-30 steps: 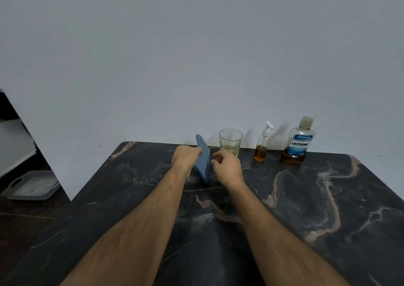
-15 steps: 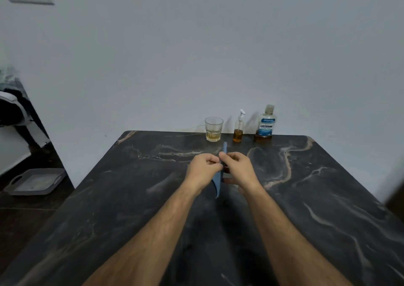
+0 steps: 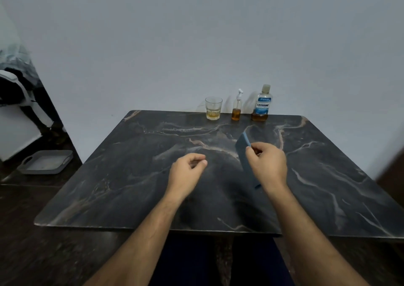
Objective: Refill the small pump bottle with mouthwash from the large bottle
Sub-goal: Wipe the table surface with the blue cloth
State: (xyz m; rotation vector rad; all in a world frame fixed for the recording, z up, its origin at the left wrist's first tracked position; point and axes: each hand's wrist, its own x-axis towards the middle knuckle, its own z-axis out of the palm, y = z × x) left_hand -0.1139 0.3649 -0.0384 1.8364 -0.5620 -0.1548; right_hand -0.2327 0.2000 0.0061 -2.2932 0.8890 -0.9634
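Observation:
At the table's far edge stand a small pump bottle (image 3: 236,108) with amber liquid low in it and, to its right, a large capped mouthwash bottle (image 3: 261,105) with a blue label. Both are upright and well beyond my hands. My right hand (image 3: 267,165) holds a flat blue cloth-like piece (image 3: 246,154) over the middle of the table. My left hand (image 3: 187,175) hovers to its left with fingers loosely curled and nothing in it.
A clear glass (image 3: 213,108) with a little yellowish liquid stands left of the pump bottle. The dark marble table (image 3: 131,187) meets a plain wall at the back. A grey tray (image 3: 44,162) lies on the floor at the left.
Both hands pulled back from the bottles toward me. My left hand let go of the blue piece, which now stays only in my right hand, shifted to the right.

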